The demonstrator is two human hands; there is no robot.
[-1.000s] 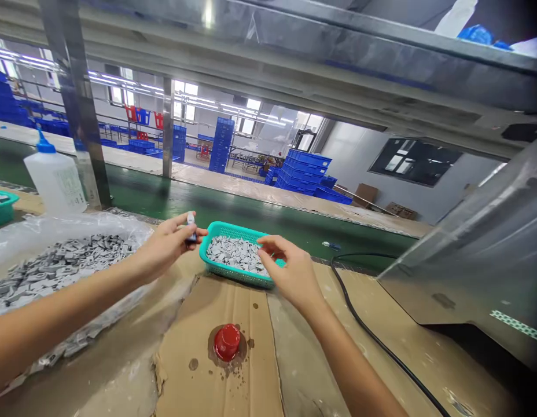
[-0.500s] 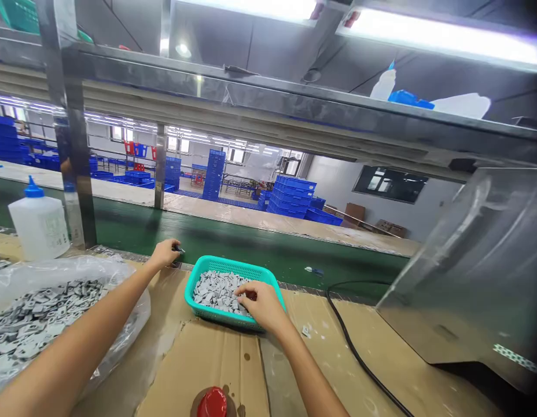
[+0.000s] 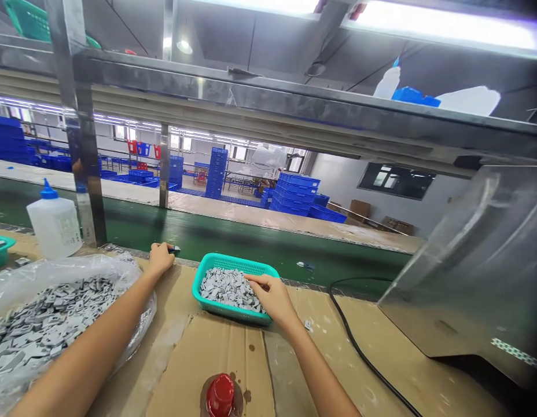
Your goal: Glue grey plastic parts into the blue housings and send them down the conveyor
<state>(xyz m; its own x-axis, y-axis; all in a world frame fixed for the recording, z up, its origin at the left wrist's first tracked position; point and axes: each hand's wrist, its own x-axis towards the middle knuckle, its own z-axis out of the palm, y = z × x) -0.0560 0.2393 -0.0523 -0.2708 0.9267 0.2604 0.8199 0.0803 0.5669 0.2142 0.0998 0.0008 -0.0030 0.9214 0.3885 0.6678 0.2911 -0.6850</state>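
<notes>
My left hand (image 3: 161,259) is closed on a small dark part (image 3: 175,249) with a light tip, at the near edge of the green conveyor belt (image 3: 199,231). In front of me, a teal basket (image 3: 234,313) is filled with small grey plastic pieces (image 3: 227,288). Over its right side reaches my right hand (image 3: 273,296), thumb and forefinger drawn together at the pieces; whatever they pinch is too small to make out. A clear plastic bag (image 3: 140,324) heaped with similar grey pieces lies under my left forearm.
A red cup-like object (image 3: 220,394) stands on stained cardboard (image 3: 208,347). At left is a white bottle (image 3: 55,226) with a blue nozzle. A black cable (image 3: 353,341) runs beside a metal housing (image 3: 468,272) at right. A small part (image 3: 305,266) lies on the belt.
My right hand's thumb and forefinger have come closer together over the basket. My left hand stays by the belt edge with the dark part, slightly turned. The whole view has shifted a little.
</notes>
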